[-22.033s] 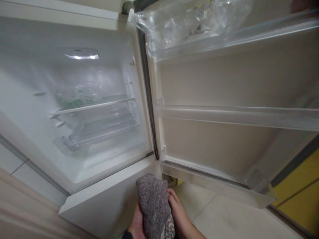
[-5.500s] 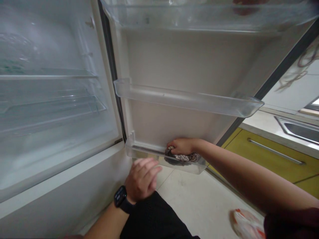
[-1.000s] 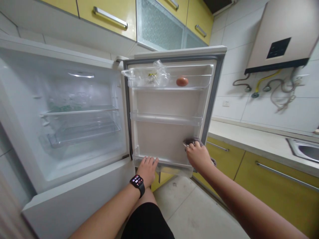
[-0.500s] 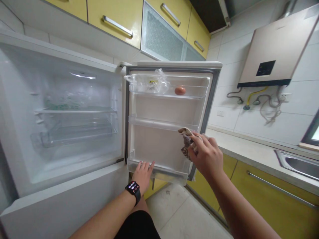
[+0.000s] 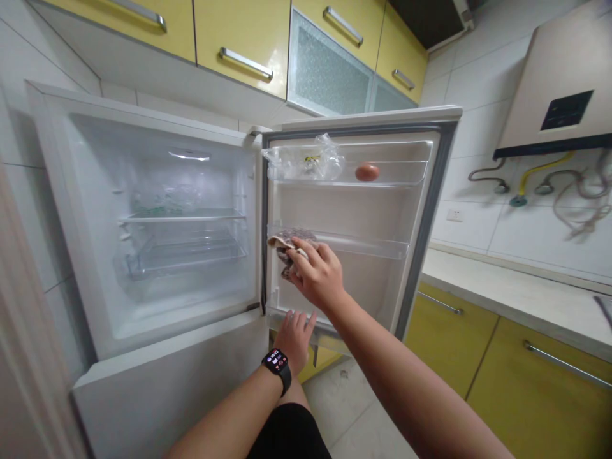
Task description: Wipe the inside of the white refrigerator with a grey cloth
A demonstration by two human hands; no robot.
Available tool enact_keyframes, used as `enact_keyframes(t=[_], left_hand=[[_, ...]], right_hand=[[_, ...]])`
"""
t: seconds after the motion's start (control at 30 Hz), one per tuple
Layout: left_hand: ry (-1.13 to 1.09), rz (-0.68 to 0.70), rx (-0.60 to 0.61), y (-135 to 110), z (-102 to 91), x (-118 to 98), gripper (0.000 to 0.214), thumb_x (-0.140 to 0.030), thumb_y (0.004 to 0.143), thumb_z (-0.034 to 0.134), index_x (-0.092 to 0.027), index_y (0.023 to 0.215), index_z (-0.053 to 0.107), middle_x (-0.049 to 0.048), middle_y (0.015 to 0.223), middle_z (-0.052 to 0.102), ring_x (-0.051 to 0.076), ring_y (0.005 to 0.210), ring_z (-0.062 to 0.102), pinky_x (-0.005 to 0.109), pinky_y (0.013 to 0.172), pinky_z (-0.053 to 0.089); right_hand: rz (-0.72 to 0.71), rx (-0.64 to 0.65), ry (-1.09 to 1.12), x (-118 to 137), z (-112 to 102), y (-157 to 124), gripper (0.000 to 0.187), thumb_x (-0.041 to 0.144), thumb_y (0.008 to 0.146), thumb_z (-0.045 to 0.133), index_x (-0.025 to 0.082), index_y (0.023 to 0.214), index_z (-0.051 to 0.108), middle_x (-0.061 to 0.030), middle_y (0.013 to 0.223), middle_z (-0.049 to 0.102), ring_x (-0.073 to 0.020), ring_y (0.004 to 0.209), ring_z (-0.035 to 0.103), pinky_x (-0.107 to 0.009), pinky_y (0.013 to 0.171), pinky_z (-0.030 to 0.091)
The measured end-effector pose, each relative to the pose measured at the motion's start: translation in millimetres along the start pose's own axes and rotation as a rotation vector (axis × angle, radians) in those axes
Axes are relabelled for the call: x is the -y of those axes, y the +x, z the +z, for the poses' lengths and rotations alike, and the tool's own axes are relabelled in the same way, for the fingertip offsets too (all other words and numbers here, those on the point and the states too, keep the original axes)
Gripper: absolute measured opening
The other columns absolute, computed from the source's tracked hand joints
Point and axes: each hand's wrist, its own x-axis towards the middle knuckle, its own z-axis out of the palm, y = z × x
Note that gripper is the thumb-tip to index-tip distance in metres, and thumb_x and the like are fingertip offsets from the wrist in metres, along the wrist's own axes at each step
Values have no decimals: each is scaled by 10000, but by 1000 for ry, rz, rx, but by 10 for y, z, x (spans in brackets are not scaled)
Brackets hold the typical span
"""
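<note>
Two bare hands logged at open fridge door (image 5: 354, 210). Entry 1, right hand (image 5: 318, 275): reaches in from the right, fingers bent and closed down over patterned grey-brown cloth (image 5: 285, 245); presses that cloth against left end of middle door shelf (image 5: 373, 245), close to hinge side. Cloth bunched, part on the shelf's front rim, part hanging just below it, part hidden under the fingers. Entry 2, left hand (image 5: 295, 331): open, fingers straight and slightly spread, laid flat on front rim of bottom door shelf (image 5: 277, 310); holds nothing; sits directly below right hand, apart from it. Black smartwatch (image 5: 277, 366) on left wrist, screen lit. Entry 3, top door shelf (image 5: 411, 173): carries crumpled clear plastic bag (image 5: 306, 162) at left and one brown egg (image 5: 367, 172) near middle, the two apart. Entry 4, fridge compartment (image 5: 86, 210), left of door: lit inside; contains glass shelf (image 5: 201, 217) bearing second clear bag (image 5: 162, 201), contents too blurred to tell, and clear tray (image 5: 186, 254) beneath. Surroundings: yellow wall cabinets (image 5: 239, 32) above, yellow base cabinets (image 5: 526, 357) under pale counter (image 5: 516, 296) at right, wall-mounted heater (image 5: 559, 83) with hoses at upper right.
</note>
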Motion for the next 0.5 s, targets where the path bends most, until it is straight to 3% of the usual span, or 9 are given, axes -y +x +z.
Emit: enact_keyframes(t=[0.13,0.23,0.37,0.5], left_hand=[[-8,34,8,-35,-88,59,598,-268,885,517,-140,1469,520,171,1350,602,335,1276,502,532,1236,249],[-11,50,38,-68,-156,99,669,-254,824,578,-150,1481,495,162,1371,591,319,1266,500,532,1235,258],[-34,36,66,-140,-176,147,783,-223,779,612,-194,1539,426,126,1389,577,312,1297,486,515,1247,259],[-26,17,88,-217,-139,171,775,-197,824,564,-209,1576,377,132,1472,524,321,1401,419,521,1275,205]], right_hand=[[-89,140,-92,236,360,371,264,298,1048,382,246,1206,587,-24,1527,531,-256,1067,506,-424,809,384],[-100,201,-122,253,383,471,268,277,1052,351,227,1136,601,-56,1468,571,-264,1041,496,-425,780,354],[-16,121,-148,83,67,285,220,282,1009,487,249,1166,637,-29,1468,587,-260,1048,479,-425,792,366],[110,20,-240,-206,-508,-74,284,282,943,603,262,1222,656,20,1445,625,-258,1037,494,-409,846,401]])
